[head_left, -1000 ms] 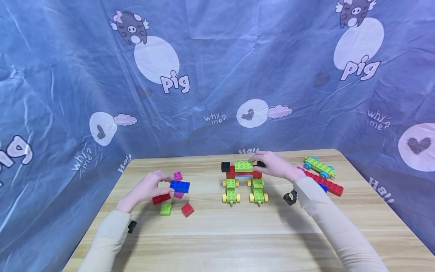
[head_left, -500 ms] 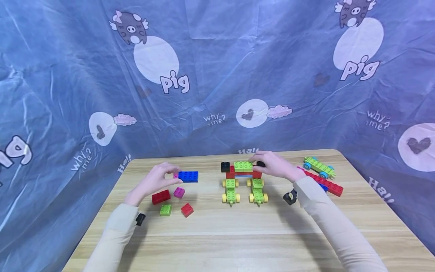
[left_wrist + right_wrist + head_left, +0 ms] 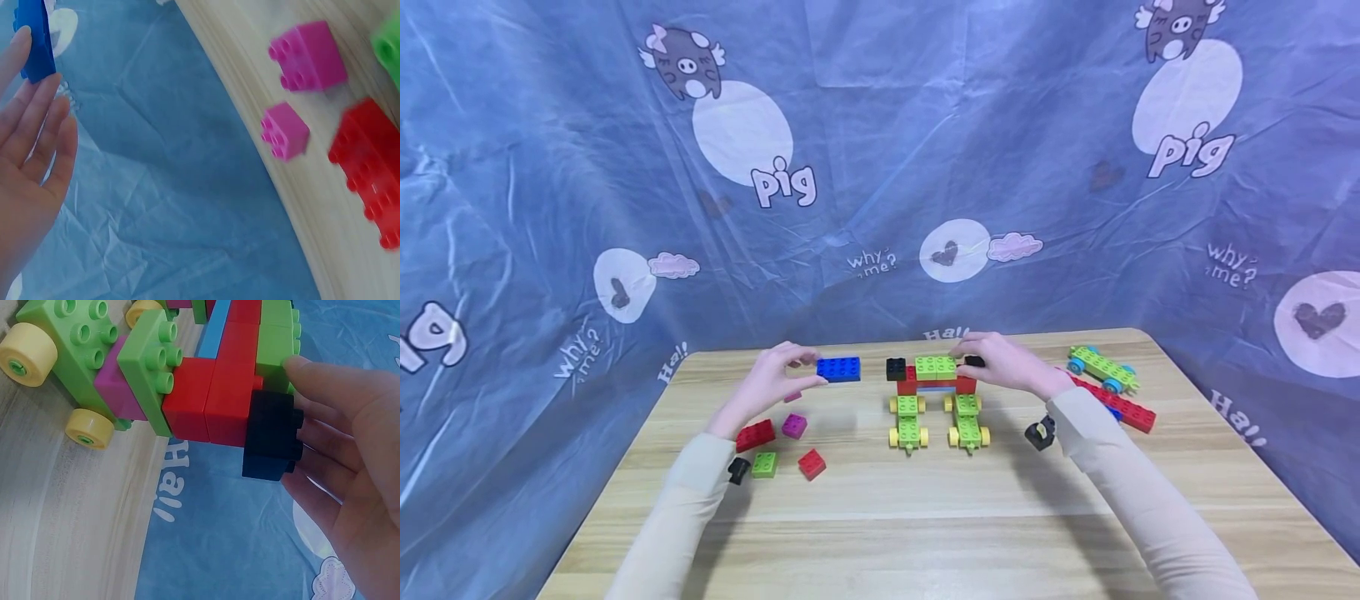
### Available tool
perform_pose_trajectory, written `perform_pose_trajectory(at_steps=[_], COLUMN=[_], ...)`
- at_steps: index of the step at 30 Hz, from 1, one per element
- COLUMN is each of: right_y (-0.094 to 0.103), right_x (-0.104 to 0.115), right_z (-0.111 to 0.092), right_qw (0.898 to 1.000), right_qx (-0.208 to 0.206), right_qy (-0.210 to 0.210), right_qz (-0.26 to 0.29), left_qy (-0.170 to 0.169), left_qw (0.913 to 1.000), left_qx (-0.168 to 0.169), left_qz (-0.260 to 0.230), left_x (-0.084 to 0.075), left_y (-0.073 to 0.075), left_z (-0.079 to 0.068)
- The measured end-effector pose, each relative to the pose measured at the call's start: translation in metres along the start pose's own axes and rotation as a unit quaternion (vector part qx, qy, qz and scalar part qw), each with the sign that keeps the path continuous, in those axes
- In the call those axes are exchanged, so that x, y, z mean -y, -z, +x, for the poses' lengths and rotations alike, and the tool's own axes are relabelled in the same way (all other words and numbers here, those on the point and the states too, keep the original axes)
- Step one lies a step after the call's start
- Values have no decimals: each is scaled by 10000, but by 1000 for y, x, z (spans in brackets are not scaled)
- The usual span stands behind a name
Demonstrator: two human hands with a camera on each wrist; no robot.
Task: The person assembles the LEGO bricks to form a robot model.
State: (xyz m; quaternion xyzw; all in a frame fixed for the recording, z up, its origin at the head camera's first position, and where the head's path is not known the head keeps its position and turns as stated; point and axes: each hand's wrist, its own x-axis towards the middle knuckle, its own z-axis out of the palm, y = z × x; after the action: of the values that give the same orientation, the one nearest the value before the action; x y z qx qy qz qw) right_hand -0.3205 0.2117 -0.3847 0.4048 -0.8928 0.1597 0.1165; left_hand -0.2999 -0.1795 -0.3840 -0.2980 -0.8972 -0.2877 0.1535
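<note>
My left hand (image 3: 762, 385) pinches a blue brick (image 3: 838, 369) by its left end, thumb in front and fingers behind, above the table and left of a brick build. That build has two lime wheeled bases (image 3: 908, 429) bridged by red bricks (image 3: 231, 394), with lime bricks (image 3: 936, 367) on top. A black brick (image 3: 896, 369) sits at its left end, another black brick (image 3: 270, 434) at its right end. At that right end my right hand (image 3: 1007, 364) grips the build, thumb against a lime brick and fingers behind. The blue brick also shows in the left wrist view.
Loose at the left lie a red brick (image 3: 755, 435), a magenta brick (image 3: 794, 426), a pink brick (image 3: 285, 130), a lime brick (image 3: 764, 464) and a smaller red brick (image 3: 812, 464). Rightward lie a lime car base (image 3: 1103, 369) and a long red brick (image 3: 1131, 410). Blue cloth (image 3: 850, 167) hangs behind.
My left hand has carried the blue brick rightward and back, from over the loose bricks to close beside the build's left end. My right hand has stayed on the build.
</note>
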Motion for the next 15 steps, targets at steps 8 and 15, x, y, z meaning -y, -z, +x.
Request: perform_pose_trajectory(at_steps=[8, 15], right_y=[-2, -2], right_x=[-2, -3], right_z=[0, 0], right_qw=[10000, 10000], right_qx=[23, 43], right_qy=[-22, -71], right_qz=[4, 52], left_qy=[-53, 122], left_qw=[9998, 9990], left_qx=[-129, -217], left_qz=[-131, -369], left_x=[-14, -26], left_y=[-19, -36], left_z=[22, 39])
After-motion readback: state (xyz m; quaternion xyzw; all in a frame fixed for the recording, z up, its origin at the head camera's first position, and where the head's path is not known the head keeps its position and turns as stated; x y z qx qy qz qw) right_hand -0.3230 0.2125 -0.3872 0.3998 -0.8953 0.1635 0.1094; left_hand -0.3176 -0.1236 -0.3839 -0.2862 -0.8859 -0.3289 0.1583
